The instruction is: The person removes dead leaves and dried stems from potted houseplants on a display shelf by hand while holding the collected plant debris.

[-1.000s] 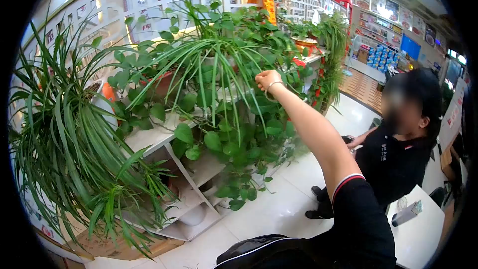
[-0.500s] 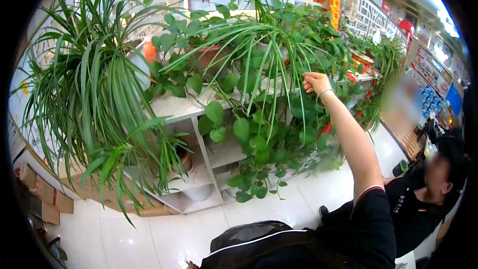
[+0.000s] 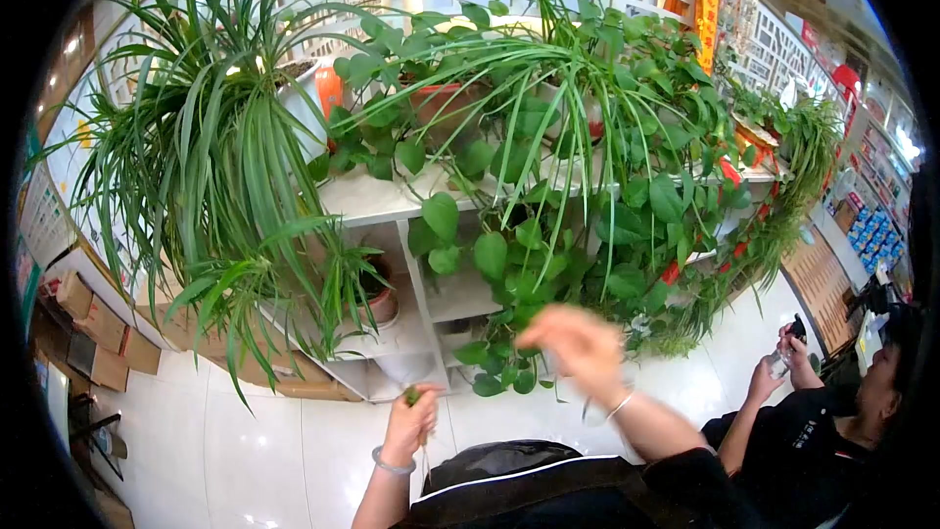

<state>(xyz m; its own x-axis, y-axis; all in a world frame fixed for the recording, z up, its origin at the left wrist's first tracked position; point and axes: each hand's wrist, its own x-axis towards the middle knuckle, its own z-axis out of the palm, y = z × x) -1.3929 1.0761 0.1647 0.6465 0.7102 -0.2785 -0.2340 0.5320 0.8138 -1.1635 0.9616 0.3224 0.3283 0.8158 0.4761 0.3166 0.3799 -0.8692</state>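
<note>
Low in the view, my left hand [image 3: 412, 419] is closed on leaf pieces [image 3: 411, 396]; a green bit pokes out on top and a thin strand hangs below the fist. My right hand [image 3: 576, 345] is smeared by motion in front of the lower leaves of a trailing pothos [image 3: 492, 257], so its fingers and any contents cannot be made out. Above it arch the long narrow leaves of a grassy plant [image 3: 578, 98]. A large spider plant [image 3: 211, 147] in a white pot [image 3: 300, 113] spills over at the left.
A white shelf unit [image 3: 406, 264] carries the plants, with a small potted plant [image 3: 377, 306] in one compartment. On the right, a co-worker in black [image 3: 813, 441] holds a spray bottle [image 3: 780, 364]. Cardboard boxes [image 3: 98, 323] stand at the left on the tiled floor [image 3: 255, 451].
My right hand has left the long narrow leaves and dropped toward me. My left hand has come into clear view. The co-worker's hands and spray bottle now show.
</note>
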